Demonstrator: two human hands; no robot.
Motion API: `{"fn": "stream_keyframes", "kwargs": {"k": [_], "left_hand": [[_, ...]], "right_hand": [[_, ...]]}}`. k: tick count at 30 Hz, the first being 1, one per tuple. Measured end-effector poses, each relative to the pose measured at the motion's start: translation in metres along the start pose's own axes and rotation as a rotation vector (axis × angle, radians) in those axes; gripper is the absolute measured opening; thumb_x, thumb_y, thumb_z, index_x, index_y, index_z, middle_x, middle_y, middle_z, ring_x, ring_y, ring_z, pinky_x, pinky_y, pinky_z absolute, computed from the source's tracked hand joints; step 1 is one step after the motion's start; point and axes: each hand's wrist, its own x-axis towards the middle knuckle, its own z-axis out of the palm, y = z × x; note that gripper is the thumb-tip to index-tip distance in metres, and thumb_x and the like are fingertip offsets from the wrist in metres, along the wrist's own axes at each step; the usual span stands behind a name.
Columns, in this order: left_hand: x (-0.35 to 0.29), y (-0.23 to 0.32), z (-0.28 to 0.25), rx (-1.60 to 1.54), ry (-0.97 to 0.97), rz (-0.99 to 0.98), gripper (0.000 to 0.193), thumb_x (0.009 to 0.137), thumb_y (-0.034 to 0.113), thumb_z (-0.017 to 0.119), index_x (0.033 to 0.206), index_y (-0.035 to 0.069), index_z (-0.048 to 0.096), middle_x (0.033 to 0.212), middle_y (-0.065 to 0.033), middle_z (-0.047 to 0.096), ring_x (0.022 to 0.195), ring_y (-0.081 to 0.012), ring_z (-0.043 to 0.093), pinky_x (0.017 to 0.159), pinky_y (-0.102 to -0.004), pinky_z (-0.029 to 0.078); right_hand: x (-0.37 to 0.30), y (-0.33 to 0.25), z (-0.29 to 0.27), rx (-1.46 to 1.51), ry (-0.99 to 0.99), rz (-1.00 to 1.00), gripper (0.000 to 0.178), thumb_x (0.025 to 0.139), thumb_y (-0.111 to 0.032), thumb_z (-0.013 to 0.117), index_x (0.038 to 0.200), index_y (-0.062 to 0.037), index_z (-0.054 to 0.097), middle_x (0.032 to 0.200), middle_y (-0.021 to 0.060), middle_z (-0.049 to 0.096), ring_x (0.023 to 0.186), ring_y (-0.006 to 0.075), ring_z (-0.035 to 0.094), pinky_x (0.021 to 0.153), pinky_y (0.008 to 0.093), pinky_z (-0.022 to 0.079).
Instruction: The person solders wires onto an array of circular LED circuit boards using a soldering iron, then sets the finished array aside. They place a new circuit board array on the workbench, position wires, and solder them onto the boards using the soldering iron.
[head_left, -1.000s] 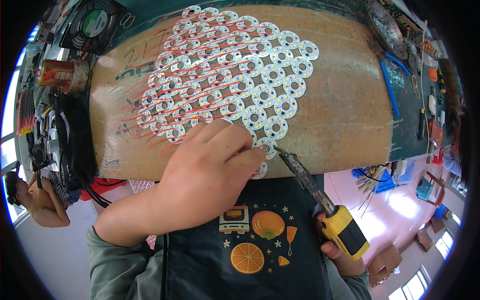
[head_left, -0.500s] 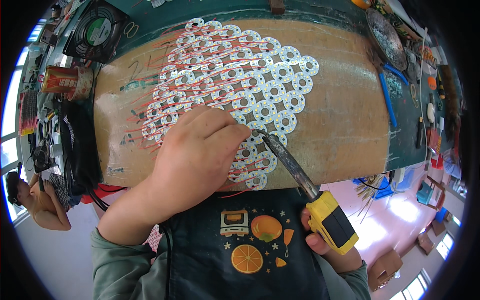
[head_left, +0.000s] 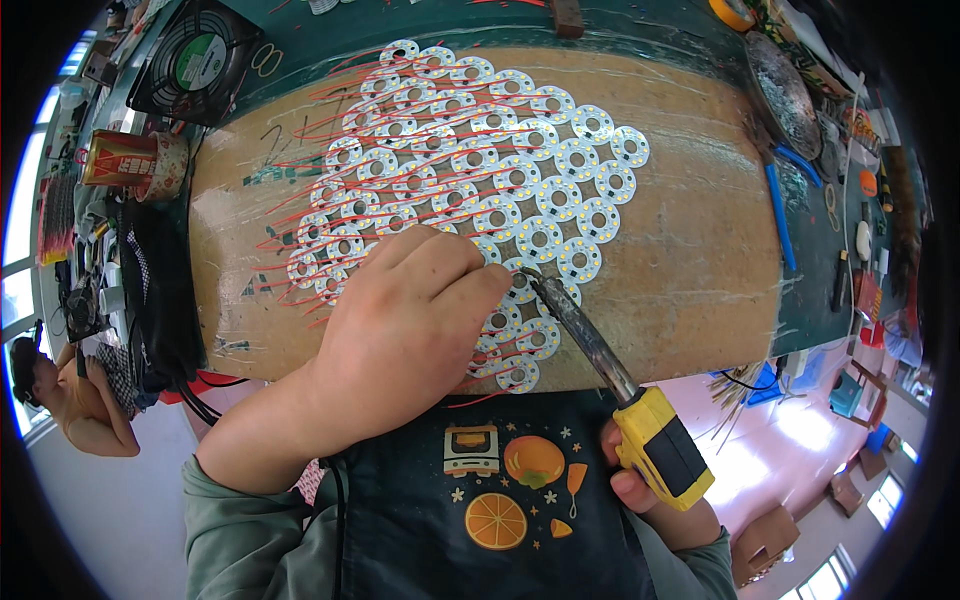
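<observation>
A sheet of joined white ring-shaped LED boards (head_left: 540, 240) lies on a brown work board (head_left: 690, 270). Thin red wires (head_left: 290, 213) run across its rows and stick out on the left. My left hand (head_left: 405, 325) rests over the lower part of the sheet, thumb and fingertips pinched together. What they pinch is hidden behind the hand. In my right hand (head_left: 632, 487) is a soldering iron with a yellow and black handle (head_left: 662, 448). Its dark, bent tip is at one ring, right beside my left fingertips; whether it touches cannot be made out.
Blue-handled pliers (head_left: 780, 215) and a round metal dish (head_left: 780, 95) are at the right. A black fan (head_left: 195, 60) stands at the far left, a red-gold can (head_left: 120, 158) below it. Another person (head_left: 75, 395) sits beyond the table's left side.
The whole view has shifted slightly, so the sheet appears a little lower and farther right. My left fingertips and the iron's tip stay close together at the same area; both grips are unchanged.
</observation>
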Motion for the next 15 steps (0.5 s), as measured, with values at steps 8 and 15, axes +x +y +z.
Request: {"fn": "stream_keyframes", "kwargs": {"k": [8, 15], "left_hand": [[-0.001, -0.001, 0.0, 0.002, -0.017, -0.001, 0.031, 0.066, -0.008, 0.07, 0.094, 0.004, 0.07, 0.087, -0.0067, 0.063, 0.079, -0.0259, 0.062, 0.07, -0.0363, 0.052], [0.0, -0.002, -0.001, -0.015, -0.022, 0.001, 0.031, 0.066, -0.008, 0.07, 0.094, 0.004, 0.07, 0.087, -0.0074, 0.062, 0.079, -0.0262, 0.062, 0.07, -0.0366, 0.052]], "right_hand": [[-0.012, -0.004, -0.008, 0.137, -0.066, 0.23, 0.031, 0.088, -0.036, 0.072, 0.092, -0.0059, 0.066, 0.074, 0.0056, 0.059, 0.057, 0.0257, 0.058, 0.049, 0.0343, 0.045], [-0.006, -0.005, -0.005, 0.411, 0.012, 0.206, 0.022, 0.082, -0.022, 0.078, 0.084, -0.0074, 0.061, 0.07, 0.0056, 0.056, 0.054, 0.0219, 0.052, 0.049, 0.0324, 0.04]]}}
